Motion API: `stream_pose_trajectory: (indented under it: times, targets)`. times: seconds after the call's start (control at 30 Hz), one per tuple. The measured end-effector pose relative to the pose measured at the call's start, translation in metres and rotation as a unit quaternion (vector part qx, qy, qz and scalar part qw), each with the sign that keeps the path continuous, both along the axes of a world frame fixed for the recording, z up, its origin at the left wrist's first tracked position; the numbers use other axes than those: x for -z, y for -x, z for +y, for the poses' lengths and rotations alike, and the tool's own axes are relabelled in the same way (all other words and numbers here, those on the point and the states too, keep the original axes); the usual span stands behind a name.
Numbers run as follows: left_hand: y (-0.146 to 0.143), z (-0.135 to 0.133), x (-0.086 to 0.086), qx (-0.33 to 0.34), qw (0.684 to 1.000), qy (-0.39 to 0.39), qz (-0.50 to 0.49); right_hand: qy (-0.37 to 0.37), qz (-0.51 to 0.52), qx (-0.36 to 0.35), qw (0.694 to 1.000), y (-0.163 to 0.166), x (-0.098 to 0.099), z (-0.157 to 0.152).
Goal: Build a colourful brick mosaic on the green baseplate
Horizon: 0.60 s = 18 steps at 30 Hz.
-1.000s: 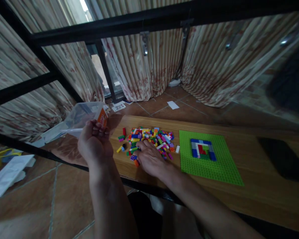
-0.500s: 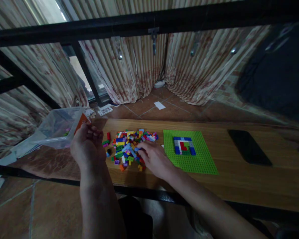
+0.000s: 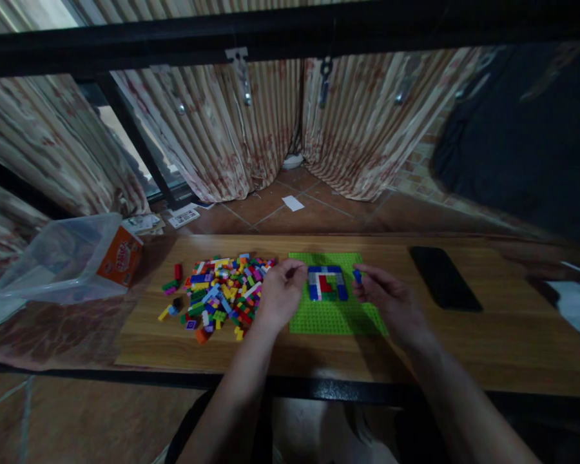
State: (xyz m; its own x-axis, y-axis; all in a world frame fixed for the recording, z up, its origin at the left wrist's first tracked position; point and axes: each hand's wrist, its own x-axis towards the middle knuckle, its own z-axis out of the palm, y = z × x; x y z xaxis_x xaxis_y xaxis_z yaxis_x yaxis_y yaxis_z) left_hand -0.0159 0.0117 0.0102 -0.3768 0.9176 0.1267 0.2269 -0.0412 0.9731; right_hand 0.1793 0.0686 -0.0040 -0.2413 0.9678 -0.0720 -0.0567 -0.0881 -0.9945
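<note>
A small blue brick (image 3: 357,276) is pinched between the thumb and fingers of my right hand (image 3: 389,299), above the right part of the green baseplate (image 3: 338,322). My left hand (image 3: 280,293) is over the plate's left edge, beside the brick pile, its thumb and fingers pressed together; whether anything is between them I cannot make out. Between the two hands a square of bricks (image 3: 327,283) sits on the plate, with a blue and grey border around white, red and green pieces. Left of my left hand lies a heap of loose coloured bricks (image 3: 220,293), partly covered by that hand.
A clear plastic box (image 3: 72,258) with an orange label stands at the left, beyond the wooden board (image 3: 149,328). A black phone (image 3: 444,278) lies right of the baseplate. White paper (image 3: 577,306) is at the far right; a dark metal bar (image 3: 290,45) crosses above.
My right hand has moved right from the brick heap to the baseplate, carrying the blue brick. My left hand has come right, from near the plastic box to the plate's left edge. The view has shifted.
</note>
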Motion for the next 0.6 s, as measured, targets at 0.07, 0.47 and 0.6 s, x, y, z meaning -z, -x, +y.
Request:
stream_pose_trajectory:
  times: [0.07,0.47,0.6]
  targets:
    - [-0.008,0.003,0.003,0.026,0.998,0.022,0.054,0.044,0.046,-0.012,0.998,-0.007,-0.003,0.005]
    - [-0.021,0.005,0.005,0.049,0.971,0.076,0.221,-0.025,-0.087,-0.095,0.991,-0.016,0.014,0.011]
    - [-0.025,0.001,0.008,0.055,0.958,0.087,0.267,-0.211,-0.241,-0.121,0.940,-0.011,0.024,0.008]
